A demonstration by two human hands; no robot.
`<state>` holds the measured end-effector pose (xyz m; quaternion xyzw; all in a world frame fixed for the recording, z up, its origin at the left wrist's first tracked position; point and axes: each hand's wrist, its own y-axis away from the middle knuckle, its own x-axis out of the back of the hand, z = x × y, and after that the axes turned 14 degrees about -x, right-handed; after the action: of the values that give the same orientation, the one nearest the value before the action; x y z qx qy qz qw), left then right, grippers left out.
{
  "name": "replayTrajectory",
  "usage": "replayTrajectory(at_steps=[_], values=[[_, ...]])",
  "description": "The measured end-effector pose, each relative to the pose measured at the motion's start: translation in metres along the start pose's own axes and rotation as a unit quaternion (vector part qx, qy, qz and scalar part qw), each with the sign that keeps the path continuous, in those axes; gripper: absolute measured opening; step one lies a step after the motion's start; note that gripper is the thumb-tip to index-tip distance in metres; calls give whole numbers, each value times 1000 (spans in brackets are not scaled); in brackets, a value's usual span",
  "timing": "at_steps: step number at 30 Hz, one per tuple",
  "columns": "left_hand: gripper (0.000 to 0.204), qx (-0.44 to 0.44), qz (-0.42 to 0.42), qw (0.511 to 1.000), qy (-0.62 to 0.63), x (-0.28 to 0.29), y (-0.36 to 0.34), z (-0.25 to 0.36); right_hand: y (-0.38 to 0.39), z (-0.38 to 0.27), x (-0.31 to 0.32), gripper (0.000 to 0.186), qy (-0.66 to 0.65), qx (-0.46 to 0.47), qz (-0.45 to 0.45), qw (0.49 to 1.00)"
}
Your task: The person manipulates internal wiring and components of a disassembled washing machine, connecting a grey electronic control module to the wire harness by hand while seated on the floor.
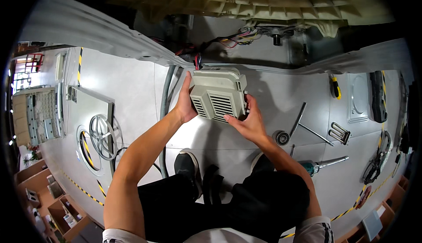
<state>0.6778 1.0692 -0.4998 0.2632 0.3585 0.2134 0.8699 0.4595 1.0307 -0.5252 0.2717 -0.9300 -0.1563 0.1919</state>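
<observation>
Between my two hands is a beige plastic housing with slotted vents, looking like an appliance control module. My left hand supports its left side, thumb pointing up along the edge. My right hand grips the lower right corner, with the thumb on the front near the slots. A bundle of coloured wires reaches the module's top left from inside the machine. Whether the wires are plugged in is hidden. Just beyond it runs the grey metal frame of the opened machine, with a ribbed cream tub above.
On the floor to the right lie a T-handle wrench, a round bearing-like part, a green power tool, a yellow-handled screwdriver and a heating element. Left are a metal panel, a coiled hose and a grey hose.
</observation>
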Motion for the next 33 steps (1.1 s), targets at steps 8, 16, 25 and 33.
replayTrajectory(at_steps=[8,16,25,33], values=[[77,-102,-20,992,-77,5,-14,12,-8,10,-3,84,16,2,7,1000],[51,-86,4,990,-108,-16,-13,24,-11,14,-6,83,24,34,20,999],[50,-78,-20,992,-102,-33,-3,36,-10,-14,17,81,-10,56,32,998],[50,-99,-30,990,-94,-49,2,50,-9,-60,41,81,14,48,27,998]])
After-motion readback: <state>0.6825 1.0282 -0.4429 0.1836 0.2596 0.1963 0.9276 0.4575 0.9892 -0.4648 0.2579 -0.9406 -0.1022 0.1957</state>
